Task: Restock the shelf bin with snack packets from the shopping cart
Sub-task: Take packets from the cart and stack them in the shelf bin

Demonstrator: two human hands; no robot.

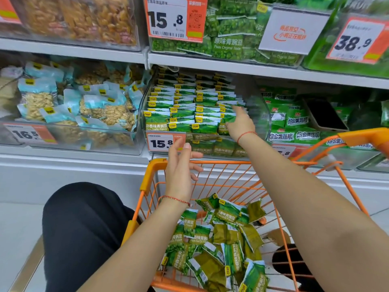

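Head view: your right hand (pixel 239 121) reaches into the shelf bin (pixel 255 114), fingers pressed on upright green snack packets (pixel 185 114), grip unclear. Your left hand (pixel 181 167) hovers open and empty over the orange cart (pixel 147 178), where loose packets (pixel 221 239) lie.

Green packs in the bin (pixel 156 125) say "Peas Garlic Flavor". Bin's price tag (pixel 163 142): 15.8. Top tags: 15.8 (pixel 173 17) & 38.9 (pixel 357 40). Left tag (pixel 29 134): 16.5. Upper packs (pixel 228 45): "Peas Original Taste".
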